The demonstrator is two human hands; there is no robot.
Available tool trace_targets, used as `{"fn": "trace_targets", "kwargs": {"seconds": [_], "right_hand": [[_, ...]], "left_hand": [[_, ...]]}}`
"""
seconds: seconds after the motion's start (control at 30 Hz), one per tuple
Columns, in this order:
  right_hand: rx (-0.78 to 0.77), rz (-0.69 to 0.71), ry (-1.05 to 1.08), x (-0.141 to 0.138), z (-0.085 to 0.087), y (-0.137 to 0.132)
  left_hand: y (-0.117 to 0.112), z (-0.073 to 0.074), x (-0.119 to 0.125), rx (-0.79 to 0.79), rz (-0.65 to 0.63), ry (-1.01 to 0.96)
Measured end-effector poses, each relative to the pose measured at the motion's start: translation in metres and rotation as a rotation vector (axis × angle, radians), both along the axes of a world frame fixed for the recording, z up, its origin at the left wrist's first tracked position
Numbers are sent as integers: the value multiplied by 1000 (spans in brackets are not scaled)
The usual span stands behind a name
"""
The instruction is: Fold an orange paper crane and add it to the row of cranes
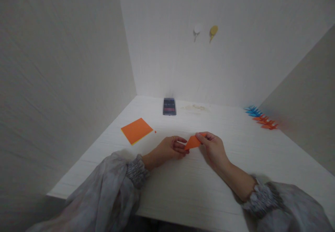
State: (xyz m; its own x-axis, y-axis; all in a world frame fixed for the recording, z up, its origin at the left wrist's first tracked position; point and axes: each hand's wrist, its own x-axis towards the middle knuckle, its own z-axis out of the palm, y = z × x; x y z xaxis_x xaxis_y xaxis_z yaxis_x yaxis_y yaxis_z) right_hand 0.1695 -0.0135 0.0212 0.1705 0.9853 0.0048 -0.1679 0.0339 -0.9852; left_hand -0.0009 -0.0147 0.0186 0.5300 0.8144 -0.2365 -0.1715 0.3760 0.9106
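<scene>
A folded piece of orange origami paper [193,142] is held up just above the white table. My right hand [212,145] pinches its right end between thumb and fingers. My left hand [171,149] is at the paper's left corner, its fingers loosely stretched out and apart. That corner overlaps the left fingertips; whether they touch it I cannot tell. Left of my hands lies a stack of square orange paper [137,131] with a yellow edge showing. Beside it is a tiny orange scrap [155,132].
A dark, blurred-out rectangular object [169,106] sits near the back wall. Several blue folded paper figures [253,111] and orange folded paper figures [266,122] line the right side. A white hook [197,30] and a yellow hook [214,30] are on the back wall. Walls enclose the table [167,190].
</scene>
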Motion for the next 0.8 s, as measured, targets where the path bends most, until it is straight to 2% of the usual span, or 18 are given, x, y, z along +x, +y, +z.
{"fn": "trace_targets", "kwargs": {"seconds": [0.2, 0.4, 0.6, 0.8], "right_hand": [[0, 53, -20, -4, -1, -4], [9, 69, -24, -5, -8, -3], [-29, 98, -48, -3, -8, -3], [-59, 162, 78, -2, -4, -3]], "left_hand": [[-4, 7, 0, 1, 30, -63], [-6, 5, 4, 22, 78, 36], [-4, 9, 4, 100, 117, 118], [0, 4, 0, 124, 88, 134]]}}
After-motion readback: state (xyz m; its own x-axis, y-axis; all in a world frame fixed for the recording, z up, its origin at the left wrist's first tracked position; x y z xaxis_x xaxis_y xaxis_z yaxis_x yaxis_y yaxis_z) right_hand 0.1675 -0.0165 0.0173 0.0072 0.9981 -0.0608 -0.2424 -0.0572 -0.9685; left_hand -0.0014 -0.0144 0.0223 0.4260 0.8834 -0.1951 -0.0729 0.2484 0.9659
